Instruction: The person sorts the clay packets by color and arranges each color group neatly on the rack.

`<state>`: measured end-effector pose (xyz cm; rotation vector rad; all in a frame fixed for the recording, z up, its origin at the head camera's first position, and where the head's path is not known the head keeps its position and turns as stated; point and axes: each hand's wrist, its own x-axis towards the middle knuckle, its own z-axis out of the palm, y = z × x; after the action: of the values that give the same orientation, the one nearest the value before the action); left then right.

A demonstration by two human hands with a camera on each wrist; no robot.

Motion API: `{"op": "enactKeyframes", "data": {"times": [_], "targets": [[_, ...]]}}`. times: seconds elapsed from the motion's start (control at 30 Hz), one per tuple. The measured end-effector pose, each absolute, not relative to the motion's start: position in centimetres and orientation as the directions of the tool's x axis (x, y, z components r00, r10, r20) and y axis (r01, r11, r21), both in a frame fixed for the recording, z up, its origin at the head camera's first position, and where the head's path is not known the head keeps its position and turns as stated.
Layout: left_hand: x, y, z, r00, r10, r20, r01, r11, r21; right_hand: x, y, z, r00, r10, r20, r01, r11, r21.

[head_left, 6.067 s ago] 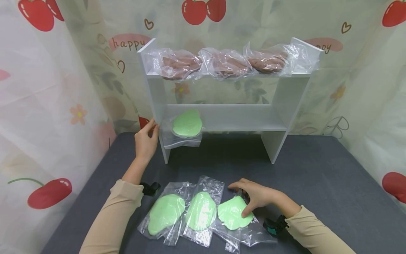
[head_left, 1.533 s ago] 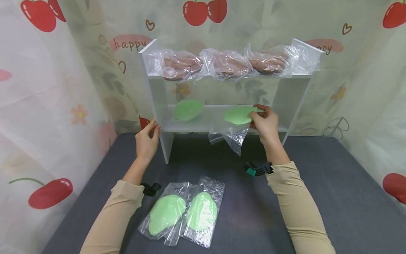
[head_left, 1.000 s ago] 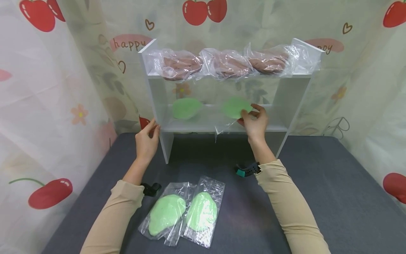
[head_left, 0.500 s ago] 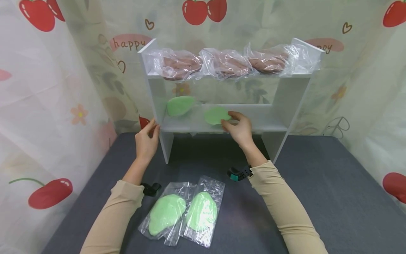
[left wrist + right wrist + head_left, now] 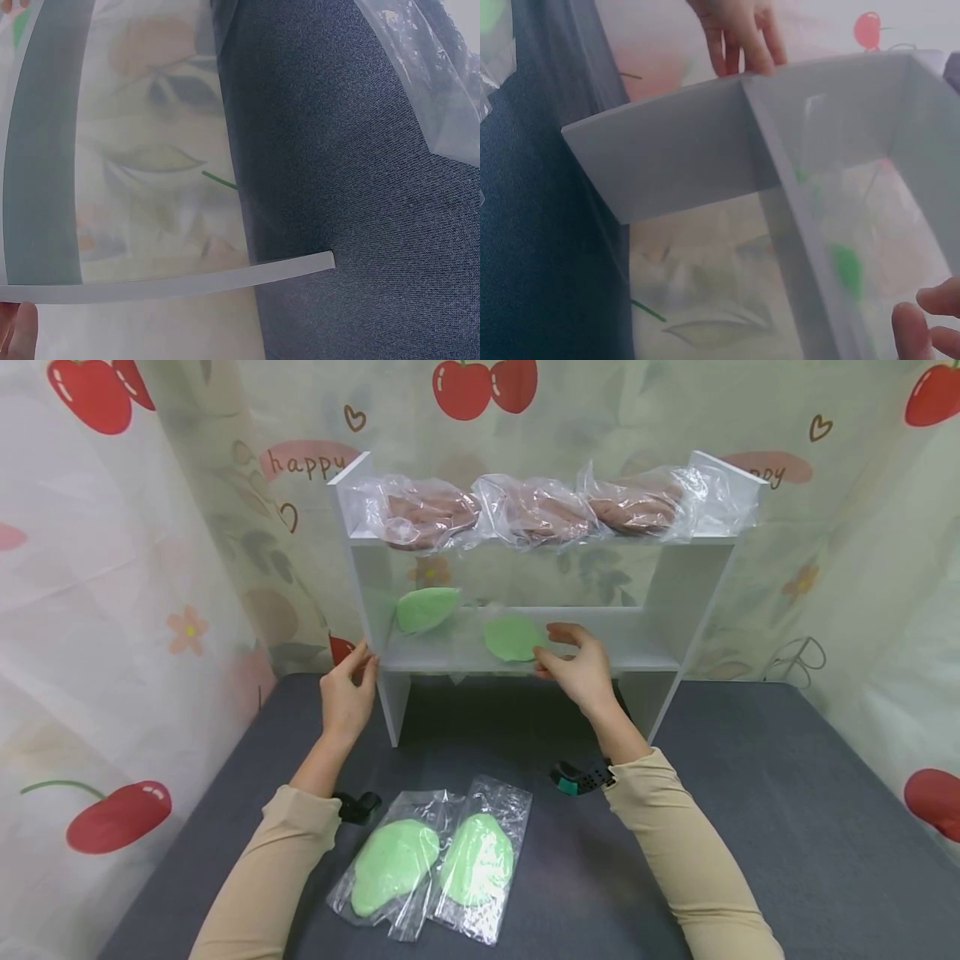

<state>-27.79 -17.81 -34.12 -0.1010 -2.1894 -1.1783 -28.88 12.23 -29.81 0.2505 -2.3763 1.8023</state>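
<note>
While clear bags (image 5: 512, 802) hold green pieces (image 5: 512, 637) | right fingers (image 5: 568, 632) parted near one | left fingers (image 5: 349, 663) straight, touching shelf (image 5: 633, 639)

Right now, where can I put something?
The lower shelf is bare between the right hand and the right panel; so is the table between the green-filled bags and right sleeve. Bagged brown things crowd the top shelf.

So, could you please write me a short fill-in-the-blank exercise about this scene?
The top shelf holds ____ bags of brown things.
Two bags lie on the table, their contents coloured ____.
The hand touching the outer side of the rack is the person's ____ one.
Missing words: three; green; left.
</note>
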Motion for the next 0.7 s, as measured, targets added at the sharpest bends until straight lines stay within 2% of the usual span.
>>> {"op": "enactKeyframes", "data": {"times": [0.4,0.7], "targets": [[-27.8,-17.8,-34.1,-0.800,-0.228,0.555,0.337,0.594,0.730,-26.3,12.9,-30.5,-0.945,-0.184,0.270,-0.319,0.331,-0.888],[-27.8,-17.7,-34.1,-0.801,-0.225,0.555,0.344,0.586,0.734,-24.2,13.1,-33.0,-0.914,-0.341,0.220,-0.356,0.411,-0.839]]}}
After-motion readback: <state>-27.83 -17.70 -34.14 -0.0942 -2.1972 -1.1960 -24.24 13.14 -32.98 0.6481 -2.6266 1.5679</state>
